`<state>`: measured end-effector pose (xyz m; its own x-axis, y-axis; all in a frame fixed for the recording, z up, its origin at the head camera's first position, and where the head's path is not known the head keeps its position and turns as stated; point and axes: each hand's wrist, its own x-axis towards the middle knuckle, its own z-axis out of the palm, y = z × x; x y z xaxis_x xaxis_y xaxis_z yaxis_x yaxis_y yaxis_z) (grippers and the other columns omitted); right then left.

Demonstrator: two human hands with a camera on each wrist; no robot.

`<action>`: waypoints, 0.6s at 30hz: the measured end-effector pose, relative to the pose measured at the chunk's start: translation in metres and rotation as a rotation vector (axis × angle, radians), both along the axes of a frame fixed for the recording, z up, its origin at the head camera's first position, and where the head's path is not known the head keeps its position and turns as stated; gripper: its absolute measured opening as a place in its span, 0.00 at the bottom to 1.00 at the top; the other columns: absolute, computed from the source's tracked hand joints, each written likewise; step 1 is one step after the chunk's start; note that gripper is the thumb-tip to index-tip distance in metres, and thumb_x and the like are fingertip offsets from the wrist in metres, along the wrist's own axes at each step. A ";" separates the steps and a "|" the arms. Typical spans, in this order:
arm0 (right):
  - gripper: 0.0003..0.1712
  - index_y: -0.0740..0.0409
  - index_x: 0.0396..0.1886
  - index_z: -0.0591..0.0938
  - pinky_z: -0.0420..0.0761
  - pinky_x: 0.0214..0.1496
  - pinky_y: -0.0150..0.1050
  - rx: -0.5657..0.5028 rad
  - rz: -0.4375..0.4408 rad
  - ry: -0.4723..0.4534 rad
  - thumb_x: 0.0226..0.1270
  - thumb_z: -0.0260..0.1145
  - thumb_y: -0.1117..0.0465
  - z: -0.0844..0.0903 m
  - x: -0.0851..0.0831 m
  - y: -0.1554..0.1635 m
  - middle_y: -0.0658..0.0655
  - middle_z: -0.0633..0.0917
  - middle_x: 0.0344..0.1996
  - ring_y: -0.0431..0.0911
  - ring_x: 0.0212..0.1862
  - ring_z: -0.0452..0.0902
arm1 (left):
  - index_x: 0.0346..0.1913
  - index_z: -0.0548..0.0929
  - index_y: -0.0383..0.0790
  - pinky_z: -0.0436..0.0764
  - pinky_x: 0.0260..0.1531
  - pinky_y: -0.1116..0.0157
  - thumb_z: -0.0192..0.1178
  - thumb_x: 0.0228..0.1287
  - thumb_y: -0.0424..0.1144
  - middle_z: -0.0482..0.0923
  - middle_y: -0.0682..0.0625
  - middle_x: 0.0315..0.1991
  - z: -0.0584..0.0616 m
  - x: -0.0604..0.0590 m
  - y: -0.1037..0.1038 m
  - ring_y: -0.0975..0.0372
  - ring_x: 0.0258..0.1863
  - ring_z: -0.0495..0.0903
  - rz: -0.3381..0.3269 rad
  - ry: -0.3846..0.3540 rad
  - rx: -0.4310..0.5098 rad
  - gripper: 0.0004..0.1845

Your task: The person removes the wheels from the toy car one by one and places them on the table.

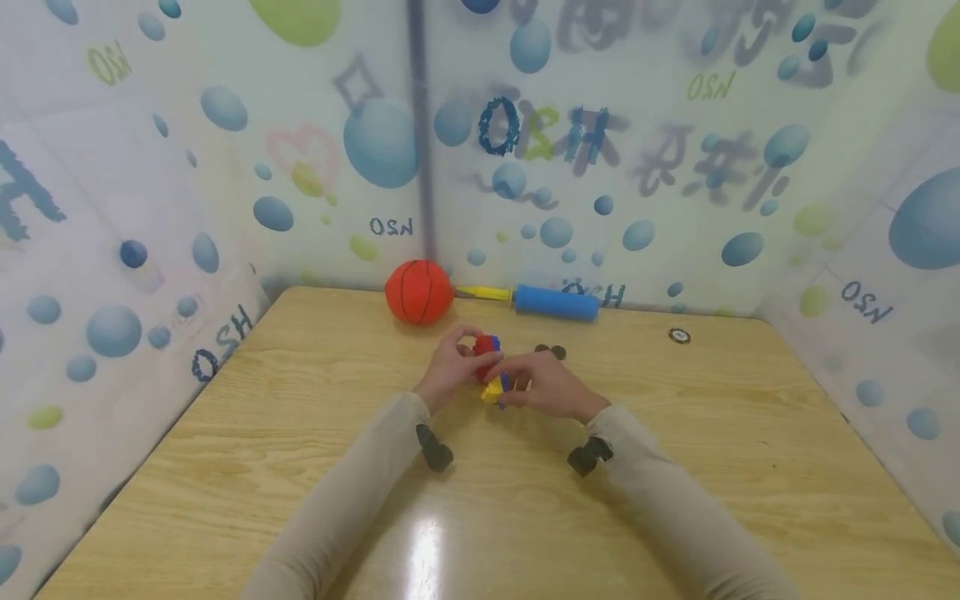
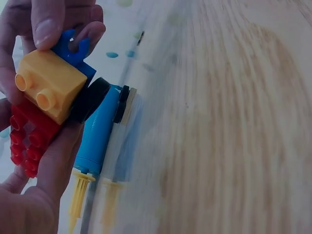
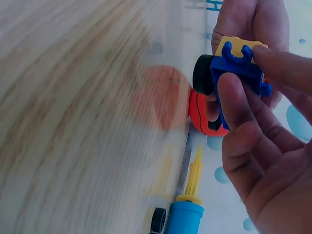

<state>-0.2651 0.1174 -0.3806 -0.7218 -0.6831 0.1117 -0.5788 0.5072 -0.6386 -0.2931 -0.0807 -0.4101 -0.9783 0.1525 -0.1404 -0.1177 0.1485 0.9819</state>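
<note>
1. Toy block assembly [image 1: 491, 371] (red, yellow and blue bricks plus a black wheel) is held above the desk [image 1: 300, 433], mid-build.
2. Left hand [image 1: 450, 367] grips the red-yellow end; right hand [image 1: 551, 387] pinches the blue clip piece [image 3: 239, 73].
3. Judged next: seat the blue piece squarely, pressing both ends together.

Head cam: high, looks forward and down over the wooden table [image 1: 675, 467] toward the far wall; both forearms in frame, mid-distance. Left wrist cam: very close, low over the tabletop, sees the block toy [image 2: 48, 97] from one side. Right wrist cam: equally close, opposite side. All three share the toy, the blue pump [image 1: 557, 302] and the orange ball [image 1: 418, 292].
</note>
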 end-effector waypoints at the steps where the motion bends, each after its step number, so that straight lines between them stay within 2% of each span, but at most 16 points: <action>1: 0.18 0.51 0.53 0.85 0.83 0.39 0.32 -0.004 -0.001 0.001 0.62 0.73 0.62 -0.001 0.000 0.000 0.52 0.89 0.43 0.39 0.34 0.82 | 0.56 0.74 0.47 0.85 0.35 0.68 0.70 0.63 0.42 0.76 0.46 0.40 0.001 0.001 -0.001 0.60 0.34 0.80 -0.012 0.004 -0.009 0.22; 6: 0.16 0.51 0.51 0.85 0.84 0.37 0.33 -0.039 0.010 -0.052 0.64 0.72 0.62 -0.004 -0.004 0.004 0.53 0.89 0.40 0.38 0.30 0.83 | 0.60 0.73 0.46 0.88 0.43 0.62 0.59 0.73 0.43 0.79 0.41 0.50 0.007 0.008 -0.008 0.56 0.41 0.85 -0.101 0.045 -0.050 0.17; 9: 0.15 0.52 0.52 0.84 0.86 0.38 0.35 -0.080 0.027 -0.125 0.66 0.70 0.63 -0.005 -0.007 0.011 0.54 0.88 0.44 0.40 0.33 0.85 | 0.62 0.74 0.45 0.87 0.40 0.62 0.50 0.78 0.37 0.81 0.38 0.50 0.011 0.011 -0.014 0.52 0.42 0.85 -0.140 0.139 -0.165 0.14; 11: 0.15 0.51 0.53 0.83 0.87 0.39 0.38 -0.107 0.032 -0.179 0.67 0.69 0.64 -0.006 -0.008 0.016 0.54 0.87 0.47 0.41 0.35 0.86 | 0.62 0.75 0.45 0.85 0.37 0.62 0.46 0.77 0.32 0.81 0.38 0.49 0.014 0.013 -0.017 0.50 0.42 0.84 -0.155 0.244 -0.279 0.17; 13: 0.15 0.51 0.53 0.83 0.87 0.37 0.40 -0.133 0.038 -0.227 0.68 0.68 0.63 -0.006 -0.008 0.022 0.55 0.86 0.48 0.43 0.37 0.87 | 0.62 0.77 0.46 0.85 0.41 0.60 0.47 0.72 0.26 0.80 0.40 0.51 0.017 0.014 -0.019 0.50 0.47 0.81 -0.180 0.384 -0.429 0.21; 16: 0.15 0.49 0.54 0.82 0.84 0.33 0.39 -0.157 0.040 -0.278 0.69 0.67 0.60 -0.006 -0.008 0.029 0.55 0.86 0.47 0.46 0.37 0.87 | 0.63 0.78 0.50 0.81 0.57 0.52 0.59 0.63 0.23 0.77 0.44 0.60 0.023 0.016 -0.019 0.51 0.60 0.75 -0.267 0.614 -0.608 0.28; 18: 0.14 0.48 0.54 0.82 0.82 0.31 0.38 -0.182 0.045 -0.299 0.70 0.66 0.59 -0.007 -0.008 0.034 0.55 0.86 0.47 0.48 0.36 0.86 | 0.63 0.79 0.52 0.72 0.68 0.45 0.68 0.56 0.24 0.74 0.47 0.65 0.026 0.017 -0.018 0.51 0.68 0.68 -0.347 0.765 -0.692 0.32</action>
<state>-0.2732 0.1511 -0.3880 -0.7103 -0.7035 0.0228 -0.3716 0.3473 -0.8610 -0.2762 -0.0989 -0.3842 -0.7620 0.5596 0.3259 0.6443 0.6050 0.4677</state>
